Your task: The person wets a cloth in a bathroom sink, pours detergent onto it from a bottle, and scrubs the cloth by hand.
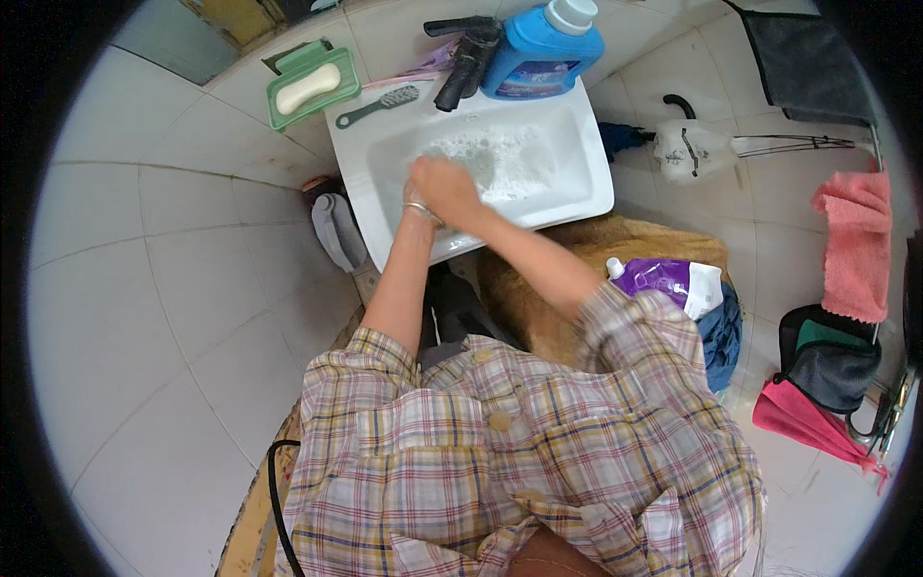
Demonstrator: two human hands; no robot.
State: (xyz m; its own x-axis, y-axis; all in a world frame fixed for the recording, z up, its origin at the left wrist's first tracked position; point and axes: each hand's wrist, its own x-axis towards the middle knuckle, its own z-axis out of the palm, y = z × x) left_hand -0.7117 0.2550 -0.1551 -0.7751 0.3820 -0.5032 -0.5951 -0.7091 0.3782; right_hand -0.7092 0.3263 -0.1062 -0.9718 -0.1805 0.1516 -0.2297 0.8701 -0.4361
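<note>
My right hand is closed over my left hand, above the left part of a white ceramic washbasin. Most of the left hand is hidden beneath it, so its fingers cannot be made out. A slight blur covers both hands. A thin bangle circles my left wrist. Foamy, soapy water lies in the basin. The black faucet stands on the back rim, beyond the hands. A green-handled brush rests on the rim's back left corner.
A green soap dish holding a white soap bar hangs on the wall. Beside the faucet stands a blue detergent bottle. A purple-and-white pouch lies at right, below a pink towel. A grey bottle sits left of the basin.
</note>
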